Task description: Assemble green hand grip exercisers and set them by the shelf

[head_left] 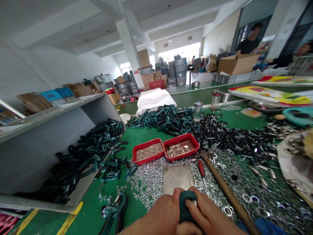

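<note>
Both my hands meet at the bottom centre of the view, closed together round one dark green clamp part (186,205). My left hand (158,217) wraps it from the left and my right hand (207,217) from the right. Just beyond them a flat grey metal plate (177,178) lies on a spread of silver washers and nuts (146,179). A wooden-handled hammer (225,187) and a small red-handled screwdriver (201,168) lie to the right of the plate. An assembled dark clamp (114,212) rests left of my hands.
Two red trays (165,150) of small metal parts sit behind the plate. Piles of green clamp bodies (166,119) and black-knobbed screws (227,137) cover the green table. A grey bin (61,163) of clamps stands left. Two people work at the far right behind a cardboard box (236,63).
</note>
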Demonstrator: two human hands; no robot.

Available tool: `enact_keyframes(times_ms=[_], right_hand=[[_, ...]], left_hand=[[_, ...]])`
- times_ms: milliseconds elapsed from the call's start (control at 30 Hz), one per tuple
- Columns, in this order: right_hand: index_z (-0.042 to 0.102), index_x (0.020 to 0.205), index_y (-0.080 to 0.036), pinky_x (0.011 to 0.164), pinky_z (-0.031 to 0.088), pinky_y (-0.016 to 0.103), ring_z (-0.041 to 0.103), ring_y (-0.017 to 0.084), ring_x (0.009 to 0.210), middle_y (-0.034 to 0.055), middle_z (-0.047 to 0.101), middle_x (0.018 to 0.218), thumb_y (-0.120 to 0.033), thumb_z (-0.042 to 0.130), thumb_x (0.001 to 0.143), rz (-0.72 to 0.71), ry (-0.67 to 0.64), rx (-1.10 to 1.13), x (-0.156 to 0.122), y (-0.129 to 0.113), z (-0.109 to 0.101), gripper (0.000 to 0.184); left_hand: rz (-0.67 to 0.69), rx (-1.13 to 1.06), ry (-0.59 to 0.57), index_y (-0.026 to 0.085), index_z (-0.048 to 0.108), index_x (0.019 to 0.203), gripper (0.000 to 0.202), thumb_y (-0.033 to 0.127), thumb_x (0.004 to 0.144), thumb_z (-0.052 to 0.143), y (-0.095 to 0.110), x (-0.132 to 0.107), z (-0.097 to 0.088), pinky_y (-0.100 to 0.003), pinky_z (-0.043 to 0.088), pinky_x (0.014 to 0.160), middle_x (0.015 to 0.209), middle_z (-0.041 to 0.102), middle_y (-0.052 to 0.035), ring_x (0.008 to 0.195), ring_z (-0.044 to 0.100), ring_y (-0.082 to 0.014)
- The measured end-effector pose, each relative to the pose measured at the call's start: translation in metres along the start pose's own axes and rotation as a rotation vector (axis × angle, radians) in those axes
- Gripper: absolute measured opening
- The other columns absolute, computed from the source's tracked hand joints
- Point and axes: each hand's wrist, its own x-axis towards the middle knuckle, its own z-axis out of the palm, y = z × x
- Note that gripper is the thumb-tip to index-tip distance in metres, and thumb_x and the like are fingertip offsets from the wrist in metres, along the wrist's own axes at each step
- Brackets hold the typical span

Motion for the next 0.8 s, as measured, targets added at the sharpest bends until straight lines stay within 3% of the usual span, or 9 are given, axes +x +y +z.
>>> enact_keyframes(times_ms=[167, 300, 400, 467, 533, 667, 800], right_hand=[[0.059, 0.12, -0.017, 0.089, 0.049, 0.039, 0.065, 0.026, 0.1, 0.0128, 0.069, 0.11, -0.039, 0.045, 0.096, -0.029, 0.063, -0.178, 0.04, 0.013, -0.03, 0.035], [0.067, 0.11, -0.019, 0.097, 0.045, 0.036, 0.059, 0.023, 0.109, 0.0109, 0.066, 0.114, -0.026, 0.048, 0.096, -0.143, 0.256, -0.561, 0.103, 0.015, -0.075, 0.025], [0.072, 0.097, -0.019, 0.1, 0.042, 0.035, 0.055, 0.024, 0.114, 0.0117, 0.067, 0.109, -0.025, 0.047, 0.097, -0.049, 0.195, -0.827, 0.15, 0.012, -0.091, 0.026], [0.073, 0.092, -0.016, 0.095, 0.046, 0.037, 0.057, 0.027, 0.112, 0.0141, 0.069, 0.104, -0.025, 0.053, 0.095, 0.04, 0.133, -0.877, 0.177, 0.011, -0.09, 0.022], [0.072, 0.091, -0.013, 0.086, 0.051, 0.038, 0.063, 0.026, 0.101, 0.0133, 0.07, 0.099, -0.026, 0.061, 0.092, 0.135, 0.075, -0.891, 0.2, 0.013, -0.083, 0.017], [0.066, 0.104, -0.015, 0.081, 0.055, 0.038, 0.066, 0.018, 0.09, 0.006, 0.068, 0.104, -0.036, 0.062, 0.093, 0.243, -0.013, -0.894, 0.224, 0.023, -0.07, 0.024], [0.067, 0.106, -0.016, 0.085, 0.052, 0.038, 0.066, 0.021, 0.097, 0.009, 0.069, 0.108, -0.033, 0.061, 0.093, 0.228, -0.007, -0.843, 0.227, 0.035, -0.067, 0.023]], left_hand=[[0.067, 0.112, 0.008, 0.02, 0.047, 0.13, 0.075, 0.069, 0.076, 0.064, -0.036, 0.037, -0.013, -0.036, 0.051, 0.073, 0.107, 0.07, -0.0121, 0.093, 0.068, -0.0315], [0.176, 0.398, 0.055, 0.019, 0.065, 0.107, 0.05, 0.063, 0.084, 0.059, -0.062, 0.071, -0.031, -0.036, 0.052, 0.075, 0.1, 0.071, -0.0114, 0.09, 0.068, -0.0296], [0.176, 0.557, 0.185, 0.019, 0.068, 0.097, 0.027, 0.043, 0.092, 0.056, -0.064, 0.099, -0.051, -0.032, 0.051, 0.075, 0.095, 0.071, -0.0092, 0.088, 0.068, -0.0249], [0.117, 0.655, 0.256, 0.018, 0.069, 0.097, 0.019, 0.025, 0.093, 0.053, -0.062, 0.124, -0.065, -0.033, 0.051, 0.081, 0.098, 0.072, -0.011, 0.092, 0.068, -0.0242], [0.071, 0.728, 0.251, 0.015, 0.071, 0.092, 0.017, 0.015, 0.089, 0.054, -0.064, 0.149, -0.074, -0.037, 0.049, 0.087, 0.095, 0.073, -0.0148, 0.094, 0.068, -0.0265], [0.04, 0.742, 0.181, 0.013, 0.073, 0.077, 0.009, 0.011, 0.079, 0.065, -0.079, 0.187, -0.076, -0.038, 0.048, 0.089, 0.084, 0.074, -0.0149, 0.089, 0.07, -0.0277], [0.06, 0.709, 0.18, 0.012, 0.074, 0.083, 0.014, 0.013, 0.083, 0.06, -0.094, 0.193, -0.068, -0.041, 0.046, 0.095, 0.087, 0.074, -0.0156, 0.091, 0.07, -0.0277]])
